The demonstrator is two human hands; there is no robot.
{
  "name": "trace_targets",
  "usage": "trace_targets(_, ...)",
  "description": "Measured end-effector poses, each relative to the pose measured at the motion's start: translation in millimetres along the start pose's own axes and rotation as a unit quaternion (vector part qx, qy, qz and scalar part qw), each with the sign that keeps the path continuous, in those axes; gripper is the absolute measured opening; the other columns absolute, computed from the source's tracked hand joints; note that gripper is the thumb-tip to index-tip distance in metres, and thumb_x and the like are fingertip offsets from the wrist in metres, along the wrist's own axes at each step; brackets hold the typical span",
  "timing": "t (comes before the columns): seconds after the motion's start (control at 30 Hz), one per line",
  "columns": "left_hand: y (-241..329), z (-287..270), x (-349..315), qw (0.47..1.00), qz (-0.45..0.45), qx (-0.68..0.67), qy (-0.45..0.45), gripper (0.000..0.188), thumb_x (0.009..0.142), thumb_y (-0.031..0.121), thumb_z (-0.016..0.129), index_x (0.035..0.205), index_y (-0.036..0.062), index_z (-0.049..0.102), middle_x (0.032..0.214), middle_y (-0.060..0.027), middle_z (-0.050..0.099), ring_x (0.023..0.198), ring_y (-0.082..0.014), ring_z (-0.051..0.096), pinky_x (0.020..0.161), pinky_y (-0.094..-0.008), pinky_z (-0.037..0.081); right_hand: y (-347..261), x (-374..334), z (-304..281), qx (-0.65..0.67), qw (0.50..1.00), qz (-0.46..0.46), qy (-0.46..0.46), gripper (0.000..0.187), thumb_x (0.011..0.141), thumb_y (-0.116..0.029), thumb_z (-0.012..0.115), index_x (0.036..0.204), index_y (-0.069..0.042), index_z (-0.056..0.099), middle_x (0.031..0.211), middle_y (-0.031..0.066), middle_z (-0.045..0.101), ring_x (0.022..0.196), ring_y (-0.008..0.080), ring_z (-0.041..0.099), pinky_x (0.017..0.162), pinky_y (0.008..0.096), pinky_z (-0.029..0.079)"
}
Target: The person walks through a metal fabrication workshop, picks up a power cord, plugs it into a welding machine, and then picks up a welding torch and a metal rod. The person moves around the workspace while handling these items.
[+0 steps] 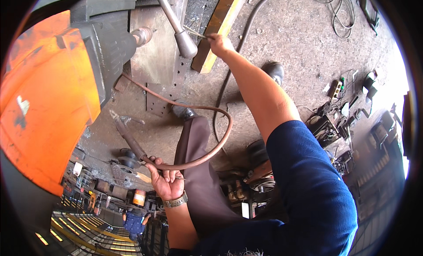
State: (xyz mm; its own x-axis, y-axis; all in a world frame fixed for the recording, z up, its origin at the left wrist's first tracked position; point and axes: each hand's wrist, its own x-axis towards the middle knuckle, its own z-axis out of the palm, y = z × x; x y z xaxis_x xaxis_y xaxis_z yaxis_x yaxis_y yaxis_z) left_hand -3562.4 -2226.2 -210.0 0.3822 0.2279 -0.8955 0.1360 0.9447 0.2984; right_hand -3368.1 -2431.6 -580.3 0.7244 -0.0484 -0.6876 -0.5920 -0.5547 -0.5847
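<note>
My left hand (166,182), a watch on its wrist, is closed round the cable end of a welding electrode holder (130,135). The holder's jaws point up and left, away from my body. From its handle a reddish-brown cable (227,132) loops right, then runs back left to the machine. My right arm is stretched far forward. Its hand (219,44) pinches the end of a few thin rods (194,32), which look like welding electrodes. They lie between a yellow-edged steel beam (220,29) and a lever with a thick knob (186,45).
A large orange and black machine (53,97) with a drill-like chuck (143,35) fills the left. Beside it stands a steel plate (154,57). A dark cable (224,86) crosses the floor near my boots. Tools and scrap (332,124) lie at right. Another person (134,223) is at lower left.
</note>
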Motion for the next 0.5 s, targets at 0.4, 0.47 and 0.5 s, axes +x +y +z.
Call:
trace_targets(0.4,-61.2,0.1,23.9,0.999,0.014,0.030,0.032,0.031,0.091,0.036,0.054,0.104,0.0092,0.057,0.082,0.0021,0.058,0.043,-0.0059,0.032,0.041,-0.0203,0.031,-56.6,-116.7,-81.1,0.009,0.980,-0.036,-0.195,0.035,0.090,-0.022,0.050,0.117,-0.001,0.058,0.097,0.0175,0.067,0.091,0.0297,0.065,0.086,0.0366,0.048)
trace_targets(0.47,-80.7,-6.4,13.6,0.998,0.006,0.065,0.021,0.032,0.091,0.036,0.053,0.107,0.0078,0.054,0.086,0.0011,0.057,0.045,-0.0057,0.035,0.042,-0.0202,0.031,-54.0,-179.2,-88.4,0.101,0.949,-0.007,-0.298,0.045,0.094,-0.037,0.050,0.117,0.001,0.058,0.094,0.0175,0.068,0.091,0.0212,0.064,0.082,0.0332,0.049)
trace_targets(0.5,-91.0,-11.5,5.6,0.996,0.014,0.084,0.015,0.034,0.092,0.036,0.053,0.108,0.0065,0.052,0.092,-0.0003,0.057,0.046,-0.0056,0.036,0.042,-0.0207,0.033,-74.7,-205.4,-94.2,0.095,0.937,-0.006,-0.337,0.046,0.094,-0.037,0.050,0.117,0.002,0.058,0.096,0.0200,0.068,0.093,0.0240,0.065,0.085,0.0345,0.048)
